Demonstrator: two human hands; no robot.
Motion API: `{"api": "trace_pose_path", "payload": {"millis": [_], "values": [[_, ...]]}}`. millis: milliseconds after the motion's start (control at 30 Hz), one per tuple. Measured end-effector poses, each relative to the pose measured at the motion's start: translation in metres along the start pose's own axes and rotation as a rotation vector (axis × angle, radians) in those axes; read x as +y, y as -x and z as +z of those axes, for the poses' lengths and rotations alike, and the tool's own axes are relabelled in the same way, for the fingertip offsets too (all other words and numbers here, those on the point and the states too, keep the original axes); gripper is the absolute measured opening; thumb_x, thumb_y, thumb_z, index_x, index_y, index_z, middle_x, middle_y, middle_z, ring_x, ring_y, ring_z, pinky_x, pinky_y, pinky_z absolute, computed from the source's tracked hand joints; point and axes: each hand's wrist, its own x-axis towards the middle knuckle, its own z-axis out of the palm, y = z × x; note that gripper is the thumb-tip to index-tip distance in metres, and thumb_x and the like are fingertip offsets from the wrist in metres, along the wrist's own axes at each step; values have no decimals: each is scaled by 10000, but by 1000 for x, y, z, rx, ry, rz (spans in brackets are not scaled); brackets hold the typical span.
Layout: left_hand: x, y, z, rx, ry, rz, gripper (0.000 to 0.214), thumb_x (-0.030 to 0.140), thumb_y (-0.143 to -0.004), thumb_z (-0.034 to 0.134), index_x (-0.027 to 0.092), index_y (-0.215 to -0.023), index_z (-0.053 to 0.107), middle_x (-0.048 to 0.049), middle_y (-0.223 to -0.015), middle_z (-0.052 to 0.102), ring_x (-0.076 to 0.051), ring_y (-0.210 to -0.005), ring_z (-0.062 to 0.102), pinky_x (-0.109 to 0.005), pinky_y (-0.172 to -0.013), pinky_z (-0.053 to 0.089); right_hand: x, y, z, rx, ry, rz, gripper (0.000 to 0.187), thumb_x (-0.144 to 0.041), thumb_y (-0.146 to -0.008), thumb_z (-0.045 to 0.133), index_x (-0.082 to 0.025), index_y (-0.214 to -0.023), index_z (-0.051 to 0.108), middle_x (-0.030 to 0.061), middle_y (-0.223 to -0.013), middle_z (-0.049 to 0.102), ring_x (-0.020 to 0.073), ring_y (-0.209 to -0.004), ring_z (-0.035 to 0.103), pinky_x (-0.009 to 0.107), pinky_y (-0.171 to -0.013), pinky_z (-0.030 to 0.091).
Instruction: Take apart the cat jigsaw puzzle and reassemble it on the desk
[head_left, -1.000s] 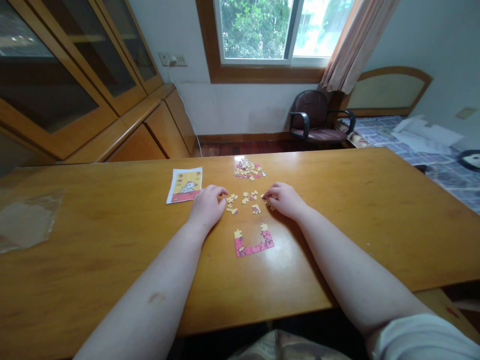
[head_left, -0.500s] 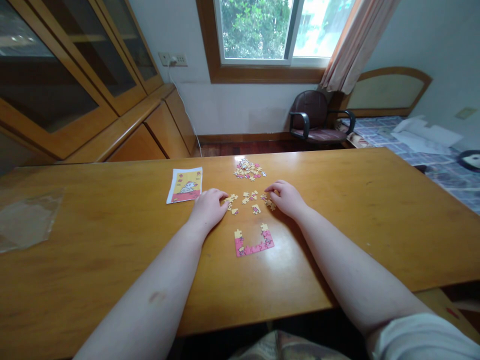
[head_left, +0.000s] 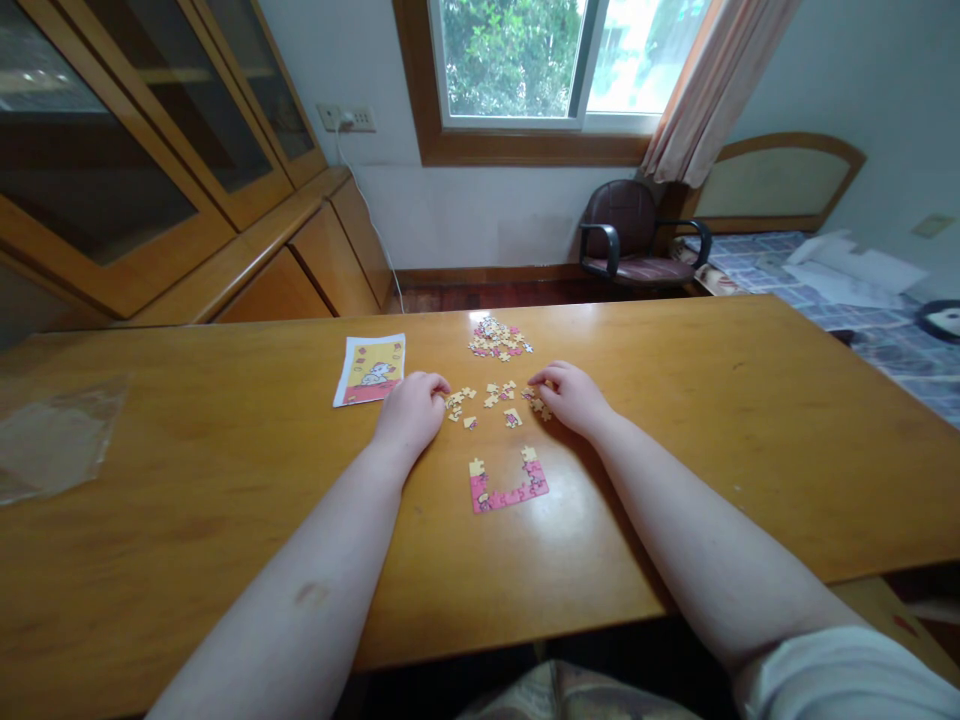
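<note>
Pieces of a flat yellow-and-pink jigsaw lie in several groups on the glossy, honey-brown wooden table (head_left: 225,460), and from where I stand the step in hand looks to be sorting the loose ones. Left hand (head_left: 411,403) rests with its fingertips at the edge of a small yellow cluster (head_left: 460,399); right hand (head_left: 572,397), fingers curled, has its fingertips at another yellowish cluster (head_left: 541,407). Whether either is pinching a piece or merely touching one, I cannot tell; the fingers hide it.

Between the hands sit a middle group of yellow pieces (head_left: 492,395) and, just nearer the person, a yellow piece with a darker printed patch (head_left: 512,417). Nearer again lies the joined part, a U-shaped pink border with yellow ends (head_left: 517,495), its gap facing away from the person. Beyond the hands is a mixed pink, yellow and white heap (head_left: 500,340), and beside the left hand a white-edged picture sheet with a pale animal on yellow and pink (head_left: 375,372).

To my eye, the next move calls for a light fingertip pinch on one thin piece, and a check of its colour and tabs against the border's yellow ends.
</note>
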Motion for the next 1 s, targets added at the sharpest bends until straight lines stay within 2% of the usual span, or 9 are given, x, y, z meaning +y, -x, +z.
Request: {"api": "trace_pose_path", "payload": {"millis": [133, 400, 633, 833, 1000], "values": [[5, 3, -3, -90, -29, 166, 296, 112, -745, 489, 250, -843, 733, -43, -967, 698, -266, -949, 600, -419, -879, 471, 0, 0, 0, -8, -1, 1, 216, -113, -812, 547, -190, -874, 738, 49, -897, 660, 174, -853, 608, 289, -843, 463], [10, 7, -7, -150, -88, 236, 348, 147, -771, 499, 256, -1006, 732, -47, -1073, 691, -281, -994, 574, -436, -877, 452, -1, 0, 1, -10, -1, 1, 216, -108, -815, 546, -188, -874, 738, 47, -901, 658, 169, -833, 599, 284, -828, 456], [10, 6, -5, -154, -103, 208, 271, 248, -845, 508, 244, -996, 734, -52, -1048, 695, -268, -978, 581, -409, -869, 453, -1, 0, 2, -22, 2, 5, 207, -105, -819, 553, -177, -874, 738, 50, -876, 646, 168, -813, 594, 284, -807, 453], [7, 4, -2, -124, -28, 189, 174, 248, -815, 561, 209, -919, 695, -67, -982, 698, -264, -962, 594, -391, -864, 463, -1, 0, 1, -25, -1, 7, 206, -104, -823, 553, -178, -873, 738, 52, -880, 648, 171, -820, 595, 292, -802, 455], [8, 4, -1, -102, 223, 58, 160, 269, -819, 555, 202, -867, 692, -54, -895, 712, -232, -859, 631, -348, -782, 490, -3, 2, 2, -22, -18, -49, 179, -112, -827, 573, -182, -865, 732, 51, -872, 662, 167, -810, 603, 289, -779, 465]]}}
